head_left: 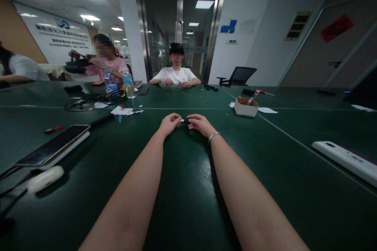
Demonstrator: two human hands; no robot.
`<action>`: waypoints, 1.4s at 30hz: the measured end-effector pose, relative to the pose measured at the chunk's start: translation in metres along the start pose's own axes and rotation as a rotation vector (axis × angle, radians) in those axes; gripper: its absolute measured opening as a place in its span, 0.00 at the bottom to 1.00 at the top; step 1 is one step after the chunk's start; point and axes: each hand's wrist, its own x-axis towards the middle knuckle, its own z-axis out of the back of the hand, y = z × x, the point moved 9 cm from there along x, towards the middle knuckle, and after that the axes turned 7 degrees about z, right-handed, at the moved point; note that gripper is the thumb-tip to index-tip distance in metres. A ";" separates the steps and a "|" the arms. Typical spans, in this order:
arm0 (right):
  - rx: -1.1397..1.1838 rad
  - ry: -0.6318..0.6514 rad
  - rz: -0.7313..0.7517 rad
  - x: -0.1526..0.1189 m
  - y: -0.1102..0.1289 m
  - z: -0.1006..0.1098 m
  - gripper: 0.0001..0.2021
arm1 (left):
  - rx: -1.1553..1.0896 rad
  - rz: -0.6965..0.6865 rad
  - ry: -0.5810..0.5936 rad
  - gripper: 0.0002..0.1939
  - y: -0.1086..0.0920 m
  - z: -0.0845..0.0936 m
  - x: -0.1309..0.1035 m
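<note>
Both my arms reach out over the dark green table (188, 188). Between my fingertips is a small black piece with a silvery end (185, 121), too small to name. My left hand (171, 124) is closed in a pinch at its silvery end. My right hand (201, 124), with a silver bangle (214, 137) at the wrist, pinches the black end. Fingers partly cover the piece at both ends.
On the left lie a phone (54, 145), a white rounded device (45, 179), cables (85, 102) and bottles (129, 84). A small box (246, 107) and a white power strip (347, 160) are on the right. A person (176, 73) sits opposite.
</note>
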 end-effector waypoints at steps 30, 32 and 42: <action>0.017 -0.035 -0.004 0.002 -0.002 0.004 0.07 | -0.014 -0.026 -0.005 0.13 0.003 0.001 0.000; 0.011 -0.037 -0.003 0.001 -0.002 0.004 0.08 | -0.001 -0.044 -0.024 0.13 0.002 0.002 0.000; 0.015 -0.025 0.004 0.002 -0.002 0.003 0.07 | 0.080 -0.040 -0.027 0.14 0.005 0.003 0.002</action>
